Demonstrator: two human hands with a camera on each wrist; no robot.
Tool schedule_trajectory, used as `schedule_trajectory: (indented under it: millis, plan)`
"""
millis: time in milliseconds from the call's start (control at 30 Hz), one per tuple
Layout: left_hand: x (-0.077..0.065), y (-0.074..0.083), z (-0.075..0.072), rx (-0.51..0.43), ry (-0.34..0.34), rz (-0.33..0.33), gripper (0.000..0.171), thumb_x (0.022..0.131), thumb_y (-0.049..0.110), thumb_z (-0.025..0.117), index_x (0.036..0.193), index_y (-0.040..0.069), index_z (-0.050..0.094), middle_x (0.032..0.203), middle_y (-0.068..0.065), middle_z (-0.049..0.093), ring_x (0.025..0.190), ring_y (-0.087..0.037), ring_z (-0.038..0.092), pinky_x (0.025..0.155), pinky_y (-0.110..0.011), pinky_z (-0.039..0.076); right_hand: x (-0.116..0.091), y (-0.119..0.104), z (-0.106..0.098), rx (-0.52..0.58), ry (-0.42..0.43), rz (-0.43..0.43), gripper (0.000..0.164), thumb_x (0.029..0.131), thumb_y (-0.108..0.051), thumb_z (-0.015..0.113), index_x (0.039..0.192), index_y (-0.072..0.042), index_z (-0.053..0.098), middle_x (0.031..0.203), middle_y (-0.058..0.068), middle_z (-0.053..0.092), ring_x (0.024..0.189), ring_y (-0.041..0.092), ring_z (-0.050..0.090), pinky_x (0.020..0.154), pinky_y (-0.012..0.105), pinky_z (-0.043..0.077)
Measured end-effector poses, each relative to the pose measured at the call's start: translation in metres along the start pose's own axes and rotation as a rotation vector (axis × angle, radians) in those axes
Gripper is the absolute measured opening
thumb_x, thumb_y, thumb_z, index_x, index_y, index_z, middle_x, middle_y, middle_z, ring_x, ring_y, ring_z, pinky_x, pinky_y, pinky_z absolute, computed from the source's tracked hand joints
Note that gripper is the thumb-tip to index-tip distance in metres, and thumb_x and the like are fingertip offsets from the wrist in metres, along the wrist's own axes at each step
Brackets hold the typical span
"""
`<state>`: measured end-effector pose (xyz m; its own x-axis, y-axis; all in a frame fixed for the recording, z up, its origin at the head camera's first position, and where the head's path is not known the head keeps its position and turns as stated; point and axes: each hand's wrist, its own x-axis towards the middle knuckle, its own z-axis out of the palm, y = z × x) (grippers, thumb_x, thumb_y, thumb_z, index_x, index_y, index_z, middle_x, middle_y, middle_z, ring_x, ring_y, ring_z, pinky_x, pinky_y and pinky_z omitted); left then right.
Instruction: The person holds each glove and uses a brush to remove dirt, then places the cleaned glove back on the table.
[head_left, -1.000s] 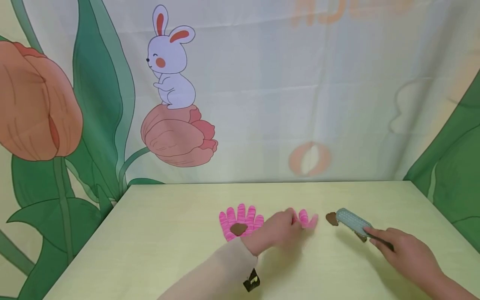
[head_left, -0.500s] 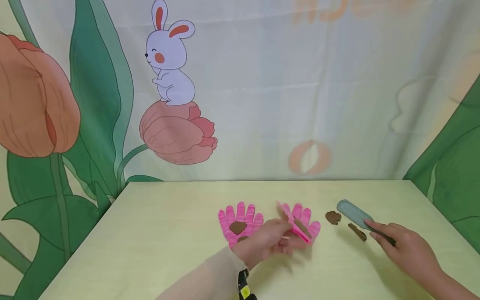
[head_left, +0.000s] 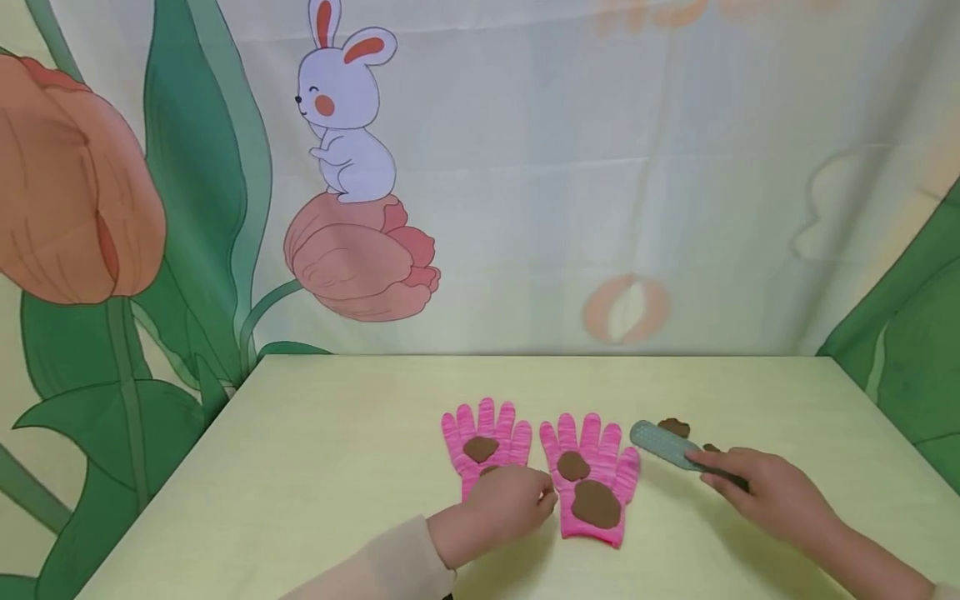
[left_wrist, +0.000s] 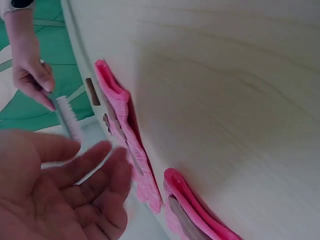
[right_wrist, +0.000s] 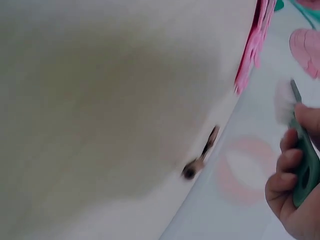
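Head view: Your left hand [head_left: 504, 508] rested on the pale yellow-green bench [head_left: 315, 467] at the cuff end of the left-lying pink knitted glove [head_left: 486, 443], its fingers loosely curled and gripping nothing; whether it touched the glove could not be told. The right-lying pink knitted glove [head_left: 592, 477] lay flat just beside the first, fingers pointing away from you, with two brown patches on its palm; the left-lying glove carried one fully visible brown patch. Your right hand [head_left: 757, 490] had its grip clamped on the handle of a grey-green plastic brush [head_left: 663, 444], whose head pointed at the right-lying glove and lay near it. Small brown scraps [head_left: 673, 427] lay on the bench just behind the brush.

Left wrist view: Your left hand [left_wrist: 60, 195] showed its palm with fingers relaxed and apart, holding nothing. Both gloves [left_wrist: 122, 130] appeared edge-on along the bench, and the brush [left_wrist: 67, 117] stood beyond them in your right hand [left_wrist: 31, 75].

Right wrist view: Your right-hand fingers [right_wrist: 287, 170] were curled round the green brush handle [right_wrist: 305, 165]. The picture was blurred; a pink glove [right_wrist: 255, 42] showed at the upper edge.
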<state>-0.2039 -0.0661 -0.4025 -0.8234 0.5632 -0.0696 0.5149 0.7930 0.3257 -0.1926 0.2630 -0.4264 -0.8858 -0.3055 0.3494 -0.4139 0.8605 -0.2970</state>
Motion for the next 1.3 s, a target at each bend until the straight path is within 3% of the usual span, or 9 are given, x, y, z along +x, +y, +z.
schedule_trajectory:
  millis: [67,133,200,267,500,767,900,1133,1300]
  plan:
    - [0.001,-0.002,0.0,0.22,0.017,0.099,0.018,0.101,0.019,0.06,0.102,0.015,0.078,0.098,0.003,0.077,0.089,-0.01,0.069,0.079,-0.02,0.056,0.008,-0.009,0.005,0.006,-0.045,-0.06,0.031,0.089,-0.019,0.077,0.121,-0.019,0.078,0.091,-0.006,0.074,0.074,0.005,0.059,0.062,0.022,0.044]
    - [0.002,-0.003,0.001,0.338,-0.025,0.153,0.026,0.103,0.02,0.059,0.123,0.019,0.075,0.129,0.003,0.073,0.12,-0.015,0.067,0.1,-0.026,0.055,0.018,-0.02,0.011,0.007,-0.059,-0.14,0.03,0.089,-0.019,0.077,0.119,-0.02,0.078,0.088,-0.009,0.071,0.072,0.0,0.057,0.061,0.02,0.043]
    - [0.003,-0.004,0.004,0.405,-0.076,0.148,0.034,0.105,0.024,0.055,0.137,0.022,0.066,0.148,0.005,0.061,0.14,-0.019,0.056,0.113,-0.032,0.05,0.028,-0.032,0.017,0.007,-0.065,-0.193,0.029,0.09,-0.019,0.076,0.118,-0.021,0.078,0.08,-0.014,0.063,0.064,-0.005,0.038,0.055,0.017,0.035]
    - [0.004,-0.005,0.006,0.414,-0.117,0.123,0.039,0.106,0.025,0.051,0.144,0.022,0.06,0.154,0.006,0.055,0.146,-0.02,0.05,0.116,-0.035,0.047,0.038,-0.043,0.022,-0.014,-0.078,-0.217,0.028,0.09,-0.018,0.076,0.118,-0.021,0.079,0.078,-0.014,0.06,0.063,-0.006,0.033,0.054,0.016,0.033]
    - [0.009,-0.006,0.011,0.43,-0.16,0.097,0.042,0.106,0.025,0.049,0.148,0.024,0.055,0.159,0.008,0.049,0.151,-0.016,0.043,0.117,-0.038,0.047,0.062,-0.062,0.037,-0.065,-0.124,-0.269,0.028,0.089,-0.014,0.076,0.116,-0.02,0.08,0.083,-0.004,0.071,0.065,0.0,0.045,0.055,0.016,0.038]
    - [0.018,0.002,0.007,0.488,-0.211,0.038,0.046,0.102,0.025,0.058,0.147,0.031,0.056,0.156,0.013,0.051,0.144,-0.016,0.05,0.114,-0.04,0.048,0.059,-0.054,0.027,-0.133,-0.165,-0.312,0.027,0.089,-0.015,0.077,0.114,-0.024,0.08,0.076,-0.01,0.062,0.063,-0.002,0.036,0.052,0.015,0.031]
    - [0.02,0.004,0.003,0.511,-0.227,0.008,0.046,0.101,0.027,0.06,0.147,0.033,0.056,0.155,0.013,0.052,0.141,-0.016,0.054,0.113,-0.038,0.049,0.06,-0.047,0.019,-0.17,-0.117,-0.352,0.028,0.086,-0.012,0.08,0.111,-0.023,0.082,0.074,-0.01,0.062,0.063,-0.001,0.039,0.052,0.015,0.032]
    - [0.019,0.008,0.004,0.544,-0.226,0.001,0.046,0.101,0.028,0.059,0.146,0.034,0.056,0.153,0.014,0.055,0.129,-0.015,0.061,0.104,-0.034,0.054,0.063,-0.039,0.02,-0.104,-0.059,-0.494,0.028,0.081,-0.01,0.084,0.105,-0.025,0.083,0.067,-0.015,0.053,0.065,-0.004,0.038,0.055,0.013,0.03]
    - [0.018,0.007,0.006,0.518,-0.228,-0.027,0.045,0.101,0.028,0.058,0.145,0.036,0.057,0.15,0.015,0.057,0.13,-0.016,0.061,0.104,-0.035,0.055,0.065,-0.034,0.02,-0.148,0.01,-0.488,0.028,0.079,-0.009,0.085,0.103,-0.023,0.084,0.064,-0.013,0.046,0.061,-0.003,0.03,0.054,0.014,0.024]
